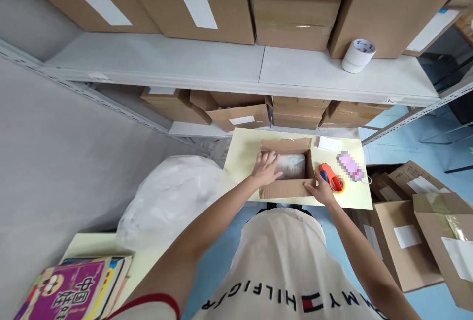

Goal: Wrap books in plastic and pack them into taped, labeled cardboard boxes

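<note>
An open cardboard box (283, 191) sits on the pale yellow table (244, 155) with its flaps folded outward. Inside lies a package (291, 166) in clear plastic wrapping; its contents are too blurred to name. My left hand (266, 168) reaches over the box's left end, fingers spread, with the fingertips on or just over the wrapped package. At the front right corner, my right hand (320, 189) grips the box's edge, its thumb on the front flap. Just right of that hand lies an orange and blue tape dispenser (330, 177).
A pixelated pink phone (350, 165) and white cards (328, 143) lie on the table's right. Ahead, a metal shelf (221, 66) carries boxes and white tape rolls (358, 55). Left are a white plastic bag (173, 196) and books (74, 290); opened cartons (402, 241) stand right.
</note>
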{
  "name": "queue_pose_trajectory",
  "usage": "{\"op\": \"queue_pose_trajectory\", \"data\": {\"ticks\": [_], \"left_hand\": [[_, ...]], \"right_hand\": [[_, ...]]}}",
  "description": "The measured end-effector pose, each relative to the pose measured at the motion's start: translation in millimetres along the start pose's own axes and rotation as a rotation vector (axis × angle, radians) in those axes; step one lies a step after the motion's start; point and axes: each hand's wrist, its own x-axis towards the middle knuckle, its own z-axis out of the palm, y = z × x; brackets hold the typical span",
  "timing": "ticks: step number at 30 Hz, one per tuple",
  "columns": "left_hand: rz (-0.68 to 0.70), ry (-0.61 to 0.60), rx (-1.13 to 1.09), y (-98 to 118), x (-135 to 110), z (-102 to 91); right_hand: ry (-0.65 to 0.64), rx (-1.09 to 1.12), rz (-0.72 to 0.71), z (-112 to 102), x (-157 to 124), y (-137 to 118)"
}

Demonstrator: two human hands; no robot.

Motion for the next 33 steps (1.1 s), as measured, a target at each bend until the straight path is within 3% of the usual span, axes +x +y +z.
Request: {"op": "queue_pose_trajectory", "data": {"ticks": [3, 7, 11, 16, 18, 22, 25, 29, 31, 33], "left_hand": [[-0.107, 0.144, -0.203, -37.0, -33.9, 6.4], [-0.144, 0.089, -0.509, -74.5, -80.9, 27.3], [-0.171, 0.106, -0.744, -57.8, -86.9, 52.2], [-0.519, 0.35, -0.944, -26.5, -46.9, 63.1], [-0.564, 0.386, -0.974, -24.4, -36.2, 61.3], [-0.509, 0.343, -0.967, -29.3, -32.2, 57.1], [-0.491, 0.296, -0.923, -32.3, -34.8, 56.8], [-0.452, 0.315, -0.743, -30.3, -38.0, 51.7], [-0.359, 0.367, -0.552, -26.0, -37.9, 43.2], [-0.204, 0.34, -0.348, -19.1, -34.6, 31.5]], "right_hand": [[-0.016, 0.167, -0.053, -8.8, 0.4, 15.9], [-0.08, 0.221, -0.183, -23.2, 4.2, 33.4], [-0.105, 0.208, -0.22, -24.6, 14.7, 25.6], [0.024, 0.217, 0.008, -20.3, 36.9, -0.6], [0.041, 0.204, 0.022, -24.3, 49.5, -11.3], [0.08, 0.345, -0.094, -39.0, 78.3, -32.8], [0.016, 0.399, -0.198, -44.6, 92.5, -41.7], [0.012, 0.189, -0.318, -36.2, 87.6, -35.9], [0.028, 0.035, -0.35, -28.4, 78.1, -30.7], [0.026, -0.072, -0.359, -21.1, 68.4, -28.1]]}}
